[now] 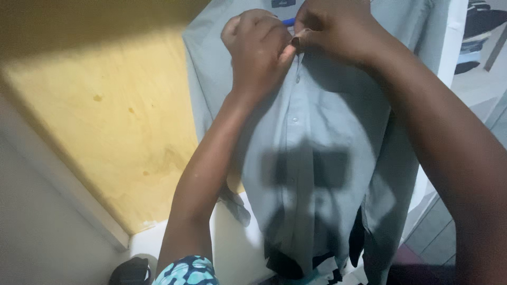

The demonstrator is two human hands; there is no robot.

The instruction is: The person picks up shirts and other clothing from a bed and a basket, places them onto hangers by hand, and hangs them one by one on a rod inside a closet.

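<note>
Head view, looking down along both forearms. Item one: a pale grey-green button-up shirt (pixel 317 158), hanging upright in front of a yellowish plywood panel (pixel 105 121) — thin woven cloth, smooth, with soft vertical folds and a stitched placket running down its middle. A blue hanger tip (pixel 288 21) shows just behind the hands at the collar.

Item two: left hand (pixel 259 47), clenched on the cloth at the top of the placket, knuckles toward the camera, thumb pressed against the other hand. Item three: right hand (pixel 338 31), fingers curled and pinching the shirt's edge at the same spot; the two hands touch at the neck.

State of work, as judged: the fastening at the collar is in hand. Below it, two small round buttons (pixel 294 120) sit on the closed placket, so the front looks mostly done up lower down; whether the top button is through its hole is hidden by the fingers.

Other entries — a dark shadow of a head-worn device across the shirt's chest; a white board (pixel 232 248) beneath the shirt's hem; a patterned teal and white sleeve (pixel 187 272) at the lower edge; a dark bag (pixel 129 272) on the floor, bottom left; folded clothes (pixel 478 31), top right.
</note>
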